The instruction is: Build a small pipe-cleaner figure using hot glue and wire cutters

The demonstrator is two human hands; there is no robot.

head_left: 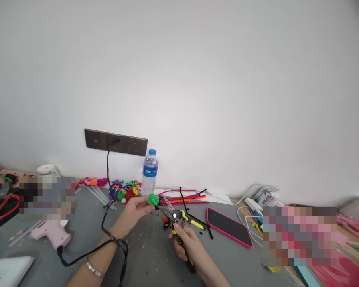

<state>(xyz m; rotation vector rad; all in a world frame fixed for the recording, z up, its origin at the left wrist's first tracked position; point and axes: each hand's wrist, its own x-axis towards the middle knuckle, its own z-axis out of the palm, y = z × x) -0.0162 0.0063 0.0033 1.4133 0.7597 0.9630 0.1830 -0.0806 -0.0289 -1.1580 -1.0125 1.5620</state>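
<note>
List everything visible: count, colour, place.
Pliers: 1, black-yellow, centre
Tuft: 1, green, centre
Pipe cleaners: several, mixed, back
Phone: 1, black-pink, right
Bottle: 1, clear-blue, back
Figures: several, multicoloured, back
Panels: 3, brown, wall
Glue gun: 1, pink, left
Sticks: several, clear, left
Cord: count unclear, black, left
Scissors: 1+, orange, left
Box: 1, white, left
Cables: several, white, right
Sheets: several, mostly pink, right
Table: 1, grey, below
Bracelet: 1, silver, left arm
Left hand: 1, bare, holding tuft
Right hand: 1, bare, on pliers
</note>
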